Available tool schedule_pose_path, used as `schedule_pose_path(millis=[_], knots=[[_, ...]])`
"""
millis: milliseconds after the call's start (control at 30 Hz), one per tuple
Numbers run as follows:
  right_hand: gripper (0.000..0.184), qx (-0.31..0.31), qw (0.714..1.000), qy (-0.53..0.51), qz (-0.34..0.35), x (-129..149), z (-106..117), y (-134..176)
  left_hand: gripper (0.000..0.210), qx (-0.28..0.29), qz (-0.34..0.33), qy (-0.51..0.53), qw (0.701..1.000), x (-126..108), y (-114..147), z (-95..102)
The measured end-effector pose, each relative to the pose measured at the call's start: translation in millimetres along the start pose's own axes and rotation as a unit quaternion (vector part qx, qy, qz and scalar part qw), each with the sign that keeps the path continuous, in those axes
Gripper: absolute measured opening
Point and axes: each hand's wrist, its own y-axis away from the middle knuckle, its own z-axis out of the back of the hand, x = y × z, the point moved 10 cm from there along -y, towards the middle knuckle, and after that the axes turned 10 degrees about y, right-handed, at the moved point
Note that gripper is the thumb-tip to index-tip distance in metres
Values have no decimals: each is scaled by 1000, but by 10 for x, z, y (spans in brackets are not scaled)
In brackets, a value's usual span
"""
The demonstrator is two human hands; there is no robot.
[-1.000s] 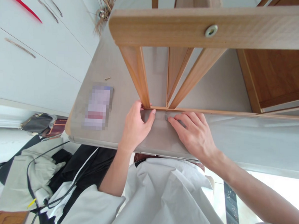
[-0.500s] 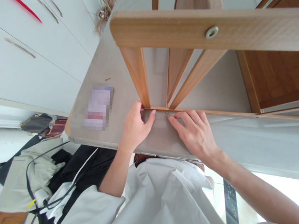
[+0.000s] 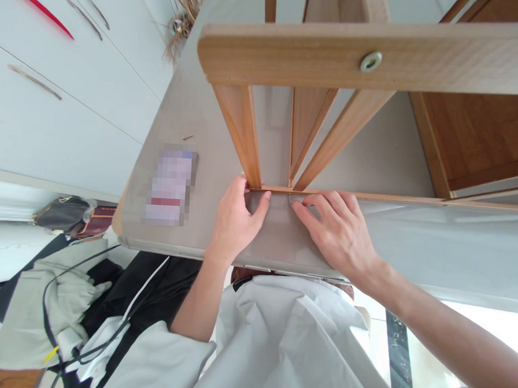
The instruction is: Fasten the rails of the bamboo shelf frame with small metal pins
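A wooden frame (image 3: pixel 318 53) with slats and panels stands on the table, its lower rail nearest me. My left hand (image 3: pixel 239 219) grips the left end of that rail, thumb on the near side and fingers partly hidden behind the wood. My right hand (image 3: pixel 337 230) is closed in a pinch around a small bent metal hex key (image 3: pixel 290 199), whose tip meets the rail below the slanting slats. Most of the key is hidden by my fingers. A round bolt head (image 3: pixel 371 61) sits in the upper rail.
On the grey-covered table (image 3: pixel 205 232), a blurred-out flat item (image 3: pixel 170 186) lies to the left, with a small screw (image 3: pixel 188 137) above it. White cabinets (image 3: pixel 71 126) stand at the left. Dried stalks (image 3: pixel 185 16) are behind. Clothes and cables (image 3: pixel 62 299) lie lower left.
The view has shifted very slightly, so the upper rail appears a little lower and further right. Both hands keep their places on the lower rail and the hex key.
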Motion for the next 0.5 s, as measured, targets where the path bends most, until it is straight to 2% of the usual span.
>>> schedule_pose_path(millis=[267,500], knots=[[25,4,1000,21,-1,70,22,-42,24,-2,-1,6,1000,15,-3,-7],[25,-4,1000,-8,-17,39,-22,-14,23,-2,-3,4,1000,5,2,-5]])
